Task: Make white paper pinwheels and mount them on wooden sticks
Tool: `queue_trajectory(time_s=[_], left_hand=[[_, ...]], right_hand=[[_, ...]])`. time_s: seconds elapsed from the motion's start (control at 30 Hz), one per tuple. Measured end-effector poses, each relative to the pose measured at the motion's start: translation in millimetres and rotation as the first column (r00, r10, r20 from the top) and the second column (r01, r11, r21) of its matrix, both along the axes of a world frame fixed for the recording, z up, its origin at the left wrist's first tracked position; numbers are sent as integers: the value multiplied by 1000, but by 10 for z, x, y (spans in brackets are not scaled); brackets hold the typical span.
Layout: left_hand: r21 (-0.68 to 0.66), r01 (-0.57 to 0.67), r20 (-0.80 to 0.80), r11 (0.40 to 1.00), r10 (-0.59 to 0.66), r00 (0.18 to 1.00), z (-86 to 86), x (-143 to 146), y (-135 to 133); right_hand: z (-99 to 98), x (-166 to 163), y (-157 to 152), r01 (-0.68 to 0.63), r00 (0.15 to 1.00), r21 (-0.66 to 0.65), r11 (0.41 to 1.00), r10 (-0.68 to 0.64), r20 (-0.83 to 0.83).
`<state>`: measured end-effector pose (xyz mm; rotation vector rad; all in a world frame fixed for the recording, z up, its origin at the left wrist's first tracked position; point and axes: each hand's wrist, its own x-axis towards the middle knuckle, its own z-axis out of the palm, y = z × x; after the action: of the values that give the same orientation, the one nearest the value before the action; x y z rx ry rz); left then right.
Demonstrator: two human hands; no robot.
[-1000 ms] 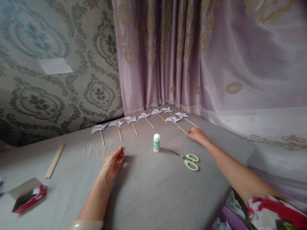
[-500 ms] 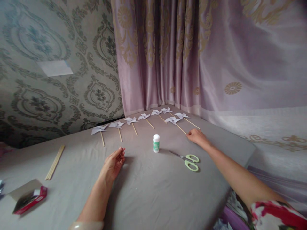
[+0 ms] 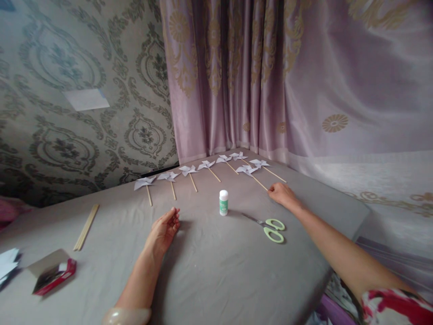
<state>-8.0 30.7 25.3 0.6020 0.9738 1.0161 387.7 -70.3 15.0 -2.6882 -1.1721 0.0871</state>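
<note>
I'm resting my left hand [image 3: 165, 230] open and empty on the grey cloth [image 3: 216, 271] while my right hand [image 3: 282, 194] is touching the stick end of a pinwheel [image 3: 248, 169] lying in the far row, apparently lining it up, though I cannot tell whether it is pinched, and any lift calls for a light pinch.

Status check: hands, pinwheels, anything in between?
Left hand open, empty, resting on cloth. Right hand at stick end of a pinwheel; grip unclear. Glue stick and scissors lie between the hands.
</note>
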Motion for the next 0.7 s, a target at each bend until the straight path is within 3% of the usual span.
queue_trajectory(time_s=[0.7], left_hand=[[-4,2,0,1000,-2,1000,-4,1,-3]], right_hand=[[-64,49,-1,-7,1000,21,1000,7,13]])
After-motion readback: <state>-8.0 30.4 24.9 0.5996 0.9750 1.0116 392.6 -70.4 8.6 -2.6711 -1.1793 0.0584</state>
